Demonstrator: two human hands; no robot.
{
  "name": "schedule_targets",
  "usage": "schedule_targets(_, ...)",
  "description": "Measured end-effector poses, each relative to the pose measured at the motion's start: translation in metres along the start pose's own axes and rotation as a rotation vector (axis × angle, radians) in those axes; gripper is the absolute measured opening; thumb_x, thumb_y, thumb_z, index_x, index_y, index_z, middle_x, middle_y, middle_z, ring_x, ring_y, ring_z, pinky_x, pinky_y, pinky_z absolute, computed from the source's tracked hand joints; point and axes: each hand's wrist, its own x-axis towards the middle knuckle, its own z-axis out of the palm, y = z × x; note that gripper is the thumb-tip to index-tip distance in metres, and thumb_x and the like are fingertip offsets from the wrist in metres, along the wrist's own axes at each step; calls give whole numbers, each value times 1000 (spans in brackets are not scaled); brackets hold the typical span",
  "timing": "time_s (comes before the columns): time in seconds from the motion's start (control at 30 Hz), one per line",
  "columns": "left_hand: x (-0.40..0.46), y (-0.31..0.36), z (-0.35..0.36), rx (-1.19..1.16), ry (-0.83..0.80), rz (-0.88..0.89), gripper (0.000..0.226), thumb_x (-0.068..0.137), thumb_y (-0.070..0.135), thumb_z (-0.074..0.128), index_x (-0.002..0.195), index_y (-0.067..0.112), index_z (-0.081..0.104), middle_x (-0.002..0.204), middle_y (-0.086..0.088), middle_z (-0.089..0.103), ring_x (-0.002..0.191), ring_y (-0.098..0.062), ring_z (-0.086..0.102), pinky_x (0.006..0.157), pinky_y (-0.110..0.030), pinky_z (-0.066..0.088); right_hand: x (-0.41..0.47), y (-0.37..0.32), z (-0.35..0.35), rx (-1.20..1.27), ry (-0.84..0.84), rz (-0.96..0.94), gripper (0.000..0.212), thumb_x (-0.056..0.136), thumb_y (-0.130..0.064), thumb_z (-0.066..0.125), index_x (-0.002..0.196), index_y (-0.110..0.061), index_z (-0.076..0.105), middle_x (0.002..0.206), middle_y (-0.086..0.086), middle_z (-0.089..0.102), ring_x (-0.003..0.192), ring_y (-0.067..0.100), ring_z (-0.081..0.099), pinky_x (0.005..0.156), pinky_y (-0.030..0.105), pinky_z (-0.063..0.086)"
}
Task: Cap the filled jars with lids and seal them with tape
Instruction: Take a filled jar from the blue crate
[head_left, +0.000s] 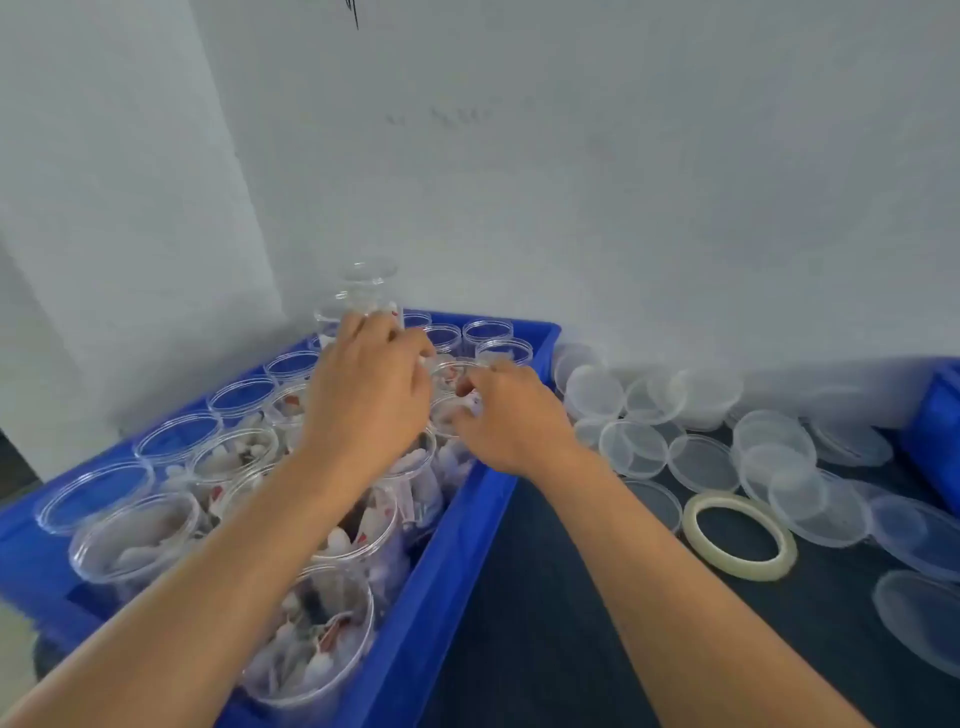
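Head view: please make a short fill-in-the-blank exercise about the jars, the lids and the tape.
1. The jars stand inside a crate whose colour is ____.
2. The loose lids lie on the dark surface to the ____ of that crate.
3. The roll of tape lies flat among the lids, touched by ____ hand.
4. Both the left hand and the right hand reach over the ____.

Missing words: blue; right; neither; crate

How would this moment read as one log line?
stage: reaching | left hand and right hand: over jars in crate | lids, tape: untouched
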Motion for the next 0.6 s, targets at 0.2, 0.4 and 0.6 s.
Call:
schedule_targets(0.2, 29, -36, -3, 80, 200, -282, 71, 91, 58, 71, 151, 32, 47, 166, -16, 25, 154, -45, 25, 110, -66, 38, 4, -9, 13, -112, -22, 11, 36, 100, -39, 51, 130, -20, 60, 134, 6, 59, 125, 32, 45, 100, 46, 45)
schedule_targets(0.4, 40, -45, 18, -228, -12, -363, 39, 97, 35, 76, 131, 17, 69, 160, -15, 39, 130, -42, 59, 103, -49, 52, 7, -14, 12, -136, -21, 25, 39, 99, -39, 51, 130, -19, 62, 130, 7, 63, 125, 35, 48, 100, 49, 45)
schedule_targets(0.6, 35, -15, 0, -313, 114, -263, 18, 93, 23, 81, 106, 16, 72, 160, -10, 38, 129, -40, 60, 94, -38, 50, 8, -14, -2, 41, 85, 50, 47, 98, -35, 58, 142, -19, 50, 133, 5, 61, 119, 30, 60, 92, 47, 54)
